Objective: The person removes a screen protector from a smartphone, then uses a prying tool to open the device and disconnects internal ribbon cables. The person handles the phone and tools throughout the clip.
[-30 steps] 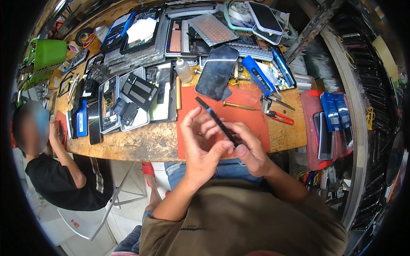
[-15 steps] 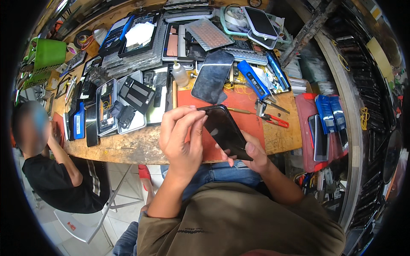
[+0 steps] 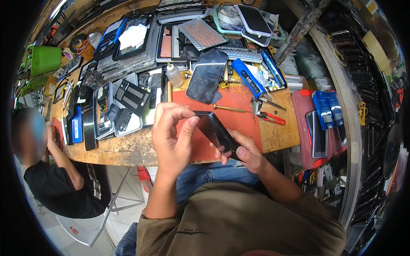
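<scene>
A black smartphone is held tilted over the near edge of the bench, between both hands. My left hand pinches its upper left corner between thumb and fingers. My right hand grips the lower right end, thumb along the side and fingertips showing beneath. Under the phone lies a red work mat. Beyond it are a screwdriver with a brass-coloured handle and a dark, worn screen panel. Red-handled pliers rest to the right, beside a caliper-like metal tool.
Opened tablets and parts crowd the bench's left side, near a squeeze bottle. A blue tool lies at the back right. A red tray holds phones and blue packets. At far left sits another person.
The phone has turned more edge-on and shifted slightly left and down. My left hand moved with it, its thumb now against the corner. The whole view has shifted slightly.
</scene>
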Motion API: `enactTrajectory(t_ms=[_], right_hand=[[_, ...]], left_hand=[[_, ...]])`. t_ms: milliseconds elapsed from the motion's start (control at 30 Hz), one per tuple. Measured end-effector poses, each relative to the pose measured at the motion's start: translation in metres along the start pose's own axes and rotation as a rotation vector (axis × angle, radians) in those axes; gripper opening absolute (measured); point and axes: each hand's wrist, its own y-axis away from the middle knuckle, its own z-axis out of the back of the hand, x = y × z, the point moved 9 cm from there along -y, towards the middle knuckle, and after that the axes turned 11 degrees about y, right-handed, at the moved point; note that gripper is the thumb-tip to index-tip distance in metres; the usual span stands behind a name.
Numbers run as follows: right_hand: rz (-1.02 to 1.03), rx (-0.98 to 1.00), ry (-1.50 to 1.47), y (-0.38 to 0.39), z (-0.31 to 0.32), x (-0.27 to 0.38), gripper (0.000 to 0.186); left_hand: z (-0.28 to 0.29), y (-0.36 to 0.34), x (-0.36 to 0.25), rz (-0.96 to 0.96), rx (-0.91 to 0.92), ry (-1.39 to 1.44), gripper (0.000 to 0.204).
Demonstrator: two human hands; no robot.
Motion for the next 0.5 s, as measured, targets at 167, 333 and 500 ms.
enactTrajectory(t_ms=[167, 333, 500], right_hand=[[0.022, -0.034, 0.100, -0.003, -0.002, -0.003, 0.073], [0.028, -0.075, 0.094, -0.003, 0.000, -0.008, 0.071], [0.031, -0.061, 0.030, -0.001, 0.003, -0.012, 0.071]], left_hand=[[-0.005, -0.001, 0.015, 0.143, 0.046, 0.323, 0.038], [-0.012, 0.005, 0.025, 0.188, -0.024, 0.289, 0.041], [-0.011, 0.008, 0.019, 0.047, -0.074, 0.167, 0.035]])
